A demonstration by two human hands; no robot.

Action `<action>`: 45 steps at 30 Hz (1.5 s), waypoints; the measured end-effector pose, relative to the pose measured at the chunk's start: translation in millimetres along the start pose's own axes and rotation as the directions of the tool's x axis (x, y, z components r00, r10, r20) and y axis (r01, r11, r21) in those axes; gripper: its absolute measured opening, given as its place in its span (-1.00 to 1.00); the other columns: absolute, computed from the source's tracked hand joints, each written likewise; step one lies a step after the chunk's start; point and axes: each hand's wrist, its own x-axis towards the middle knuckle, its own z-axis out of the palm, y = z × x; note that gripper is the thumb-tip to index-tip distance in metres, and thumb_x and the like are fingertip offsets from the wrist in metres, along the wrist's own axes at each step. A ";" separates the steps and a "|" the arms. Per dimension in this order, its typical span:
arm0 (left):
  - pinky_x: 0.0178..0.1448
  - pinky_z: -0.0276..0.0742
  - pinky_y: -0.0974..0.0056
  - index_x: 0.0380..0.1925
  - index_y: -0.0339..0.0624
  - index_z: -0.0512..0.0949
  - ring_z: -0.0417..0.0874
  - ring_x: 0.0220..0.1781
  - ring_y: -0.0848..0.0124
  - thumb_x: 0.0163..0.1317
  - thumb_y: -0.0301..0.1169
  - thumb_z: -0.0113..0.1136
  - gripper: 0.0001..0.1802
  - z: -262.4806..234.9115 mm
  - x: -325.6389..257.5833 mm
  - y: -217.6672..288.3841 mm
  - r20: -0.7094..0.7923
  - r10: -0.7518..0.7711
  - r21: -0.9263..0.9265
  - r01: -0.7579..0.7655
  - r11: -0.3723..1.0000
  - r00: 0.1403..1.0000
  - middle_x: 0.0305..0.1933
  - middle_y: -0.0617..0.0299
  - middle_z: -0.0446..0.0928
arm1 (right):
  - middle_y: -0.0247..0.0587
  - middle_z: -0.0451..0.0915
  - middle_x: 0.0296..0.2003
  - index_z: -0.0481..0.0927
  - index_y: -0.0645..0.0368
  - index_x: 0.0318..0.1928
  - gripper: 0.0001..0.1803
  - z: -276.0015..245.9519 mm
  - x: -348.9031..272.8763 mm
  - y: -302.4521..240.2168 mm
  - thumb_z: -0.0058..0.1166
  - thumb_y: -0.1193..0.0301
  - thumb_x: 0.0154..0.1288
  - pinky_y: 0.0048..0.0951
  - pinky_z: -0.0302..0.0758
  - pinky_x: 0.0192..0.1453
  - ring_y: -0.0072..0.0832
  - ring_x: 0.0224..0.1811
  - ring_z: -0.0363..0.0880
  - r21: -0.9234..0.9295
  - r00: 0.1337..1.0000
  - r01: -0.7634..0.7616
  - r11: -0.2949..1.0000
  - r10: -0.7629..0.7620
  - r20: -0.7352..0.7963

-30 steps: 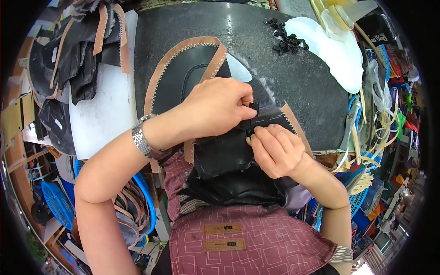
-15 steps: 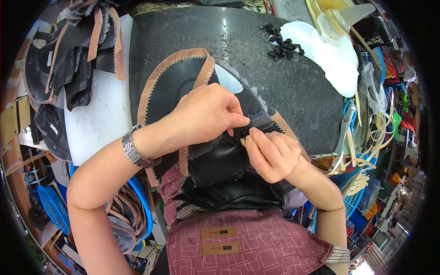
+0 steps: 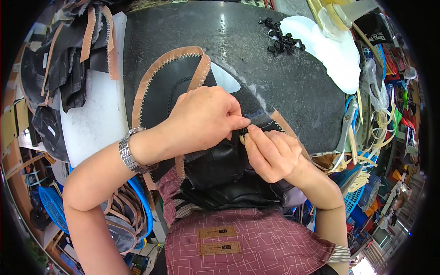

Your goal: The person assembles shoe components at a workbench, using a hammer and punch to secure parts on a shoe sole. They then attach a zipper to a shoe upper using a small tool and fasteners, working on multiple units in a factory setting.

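Observation:
A black leather shoe upper (image 3: 185, 68), edged with a tan strip in white zigzag stitching, lies across the bench's near edge and over my lap. My left hand (image 3: 206, 112) reaches over it, thumb and forefinger pinched at its edge. Close against those fingertips, my right hand (image 3: 274, 153) is closed in a pinch on the same spot. A small black piece (image 3: 243, 131) shows between the two hands; the fingers hide most of it, so its kind is unclear. A pale patch (image 3: 227, 79) shows beside the tan strip.
Small black pieces (image 3: 280, 39) lie heaped at the far right of the dark bench top (image 3: 293, 101), beside a white sheet (image 3: 337, 59) and a glue-stained container (image 3: 337, 16). More tan-edged uppers (image 3: 75, 59) pile at left on a white board (image 3: 94, 123). Scissors (image 3: 348, 121) rest on the right edge.
The view has shifted slightly, so the bench and uppers appear a little further left. Both hands keep their pinch at the same place, with the fingertips barely moved.

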 end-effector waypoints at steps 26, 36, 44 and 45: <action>-0.48 0.35 0.38 -0.50 -0.28 0.65 0.47 -0.63 0.56 0.16 -0.30 0.19 -0.75 2.0 -6.4 -3.9 -0.061 0.003 -0.095 -0.009 0.995 0.998 -0.68 0.22 0.54 | -0.17 0.62 -0.32 0.60 0.21 -0.42 -0.82 0.4 0.0 1.5 0.09 0.49 -0.16 -0.74 0.24 -0.63 -0.71 -0.66 0.35 0.010 0.999 -0.040 0.999 0.041 -0.030; -0.48 0.35 0.40 -0.50 -0.29 0.64 0.47 -0.62 0.58 0.15 -0.30 0.20 -0.75 3.7 -6.7 -6.4 -0.110 0.028 -0.109 -0.040 0.993 0.994 -0.69 0.23 0.53 | -0.16 0.62 -0.32 0.61 0.24 -0.40 -0.81 3.4 -0.7 1.6 0.11 0.50 -0.14 -0.74 0.23 -0.65 -0.71 -0.68 0.34 0.004 0.998 -0.038 0.999 0.038 -0.046; -0.48 0.35 0.40 -0.50 -0.30 0.63 0.48 -0.61 0.59 0.17 -0.30 0.20 -0.75 5.5 -6.0 -7.3 -0.119 0.023 -0.126 -0.038 0.991 0.993 -0.68 0.23 0.53 | -0.15 0.62 -0.30 0.61 0.24 -0.39 -0.80 3.8 -2.4 1.5 0.10 0.49 -0.14 -0.73 0.23 -0.65 -0.72 -0.68 0.32 0.016 0.998 -0.046 0.999 0.047 -0.042; -0.48 0.36 0.40 -0.51 -0.30 0.63 0.48 -0.61 0.58 0.17 -0.31 0.20 -0.75 5.9 -6.2 -7.3 -0.128 0.021 -0.123 -0.037 0.992 0.992 -0.69 0.23 0.53 | -0.15 0.62 -0.30 0.61 0.23 -0.40 -0.81 3.8 -2.5 1.5 0.10 0.49 -0.14 -0.73 0.22 -0.65 -0.71 -0.68 0.31 0.026 0.998 -0.043 0.999 0.044 -0.040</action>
